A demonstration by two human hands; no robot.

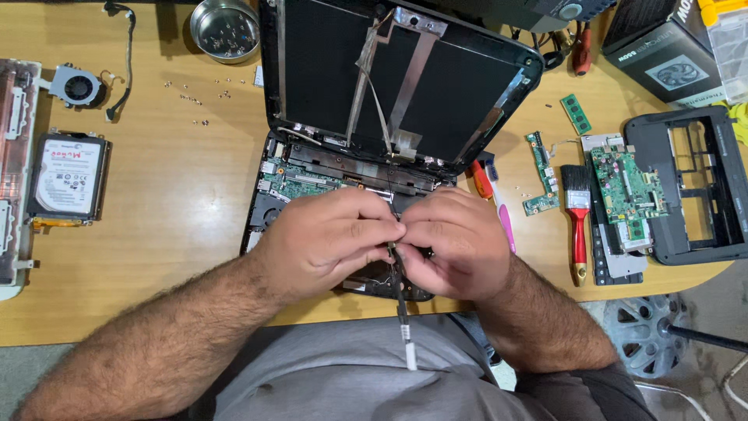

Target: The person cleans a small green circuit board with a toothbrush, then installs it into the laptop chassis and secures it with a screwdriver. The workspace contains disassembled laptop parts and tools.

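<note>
Hands are meeting over the opened laptop (pixel 327 168): we are pinching a thin black cable (pixel 400 296) between the fingers of our left hand (pixel 331 238) and right hand (pixel 452 242), both closed on it, its white end hanging near us. Right of them, a red-handled brush (pixel 577 214) is lying on the tabletop (pixel 171 203); far left, a hard drive (pixel 68 177).

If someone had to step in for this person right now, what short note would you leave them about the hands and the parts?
Left hand and right hand: both pinch a thin black cable over the opened laptop; its white tip hangs off the table edge.
Done: laptop base uncovered, green board exposed, screen backing bare.
Around: hard drive and small fan at left, screw bowl at top, red-handled brush and circuit boards at right.
Left: cable not yet set down; laptop in pieces.
</note>
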